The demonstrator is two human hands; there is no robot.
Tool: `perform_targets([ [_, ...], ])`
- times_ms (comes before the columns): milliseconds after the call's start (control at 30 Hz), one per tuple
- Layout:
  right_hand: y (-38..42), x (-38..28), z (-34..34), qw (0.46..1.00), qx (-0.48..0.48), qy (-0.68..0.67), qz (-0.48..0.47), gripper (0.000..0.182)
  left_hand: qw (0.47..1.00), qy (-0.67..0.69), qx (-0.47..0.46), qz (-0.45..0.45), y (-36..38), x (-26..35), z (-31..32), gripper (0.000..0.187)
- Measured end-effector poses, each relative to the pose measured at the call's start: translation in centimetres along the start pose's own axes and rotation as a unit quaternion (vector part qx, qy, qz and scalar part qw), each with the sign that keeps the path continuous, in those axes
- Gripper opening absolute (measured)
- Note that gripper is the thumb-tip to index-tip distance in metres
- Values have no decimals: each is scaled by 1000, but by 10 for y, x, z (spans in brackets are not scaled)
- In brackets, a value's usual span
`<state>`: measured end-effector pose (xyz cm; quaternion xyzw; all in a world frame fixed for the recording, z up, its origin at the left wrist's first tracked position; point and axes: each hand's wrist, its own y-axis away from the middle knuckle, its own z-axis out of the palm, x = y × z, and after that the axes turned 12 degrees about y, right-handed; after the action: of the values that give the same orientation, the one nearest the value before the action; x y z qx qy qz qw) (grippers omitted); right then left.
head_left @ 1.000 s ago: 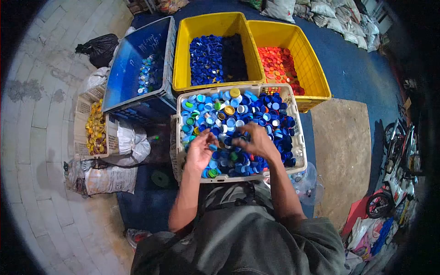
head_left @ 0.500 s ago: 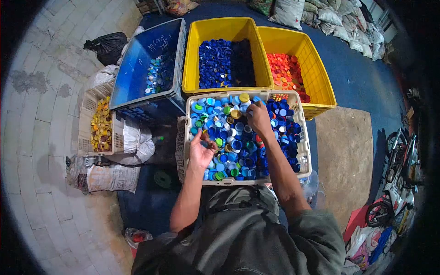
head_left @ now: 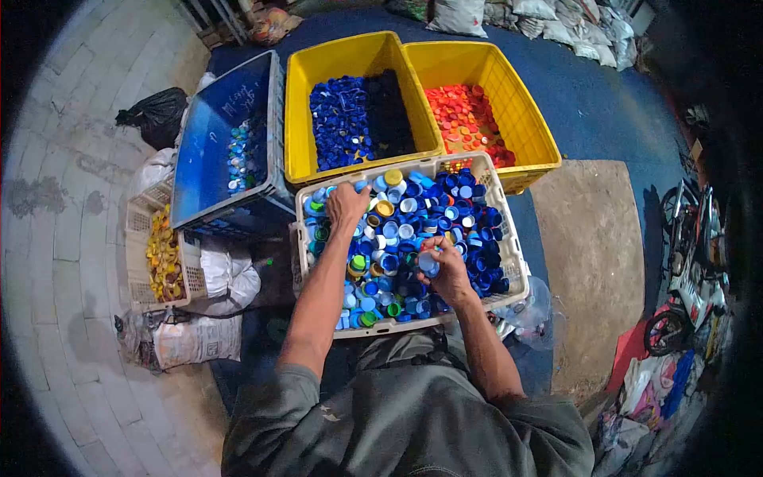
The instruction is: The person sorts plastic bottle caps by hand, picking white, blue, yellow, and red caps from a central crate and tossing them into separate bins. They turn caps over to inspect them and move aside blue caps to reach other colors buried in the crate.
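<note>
A white plastic crate (head_left: pixel 517 278) in front of me is full of loose bottle caps (head_left: pixel 389 230), mostly light and dark blue with some green, white and gold ones. My left hand (head_left: pixel 346 207) reaches over its far left part, back of the hand up and fingers curled down among the caps; what its fingertips hold is hidden. Above the right middle of the crate, my right hand (head_left: pixel 450 274) is turned partly palm up. Its fingers close around a pale blue bottle cap (head_left: pixel 428 264).
Behind the crate stand a blue bin (head_left: pixel 274 143) with light blue caps, a yellow bin (head_left: pixel 298 95) with dark blue caps and another yellow bin (head_left: pixel 524 119) with red-orange caps. A basket (head_left: pixel 143 278) of yellow caps is at left. Sacks (head_left: pixel 199 338) and a motorbike (head_left: pixel 687 286) lie further out.
My left hand has moved from the near left of the crate to its far left edge. My right hand has drawn back toward me and holds a pale blue cap. The view has shifted right.
</note>
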<state>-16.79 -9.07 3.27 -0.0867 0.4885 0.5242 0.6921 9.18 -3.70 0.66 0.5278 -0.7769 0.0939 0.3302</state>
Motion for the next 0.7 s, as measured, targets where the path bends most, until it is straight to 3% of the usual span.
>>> perform_targets([
  [233, 5, 1, -4, 999, -33, 13, 13, 30, 999, 28, 9, -30, -3, -1, 10, 41],
  [333, 6, -4, 0, 999, -50, 12, 11, 29, 992, 128, -11, -18, -9, -22, 11, 35],
  [467, 0, -12, 7, 992, -60, -103, 42, 19, 903, 420, -6, -86, 15, -36, -11, 24],
  [567, -17, -10, 12, 996, 2, -72, 48, 20, 893, 440, 37, -88, 32, -43, -29, 27],
  [633, -37, -12, 14, 998, 16, 33, 53, 22, 897, 429, 41, -98, 43, -50, -39, 25],
  [700, -63, -12, 25, 952, 56, 298, -39, 22, 891, 443, 48, -93, 52, -61, -41, 23],
])
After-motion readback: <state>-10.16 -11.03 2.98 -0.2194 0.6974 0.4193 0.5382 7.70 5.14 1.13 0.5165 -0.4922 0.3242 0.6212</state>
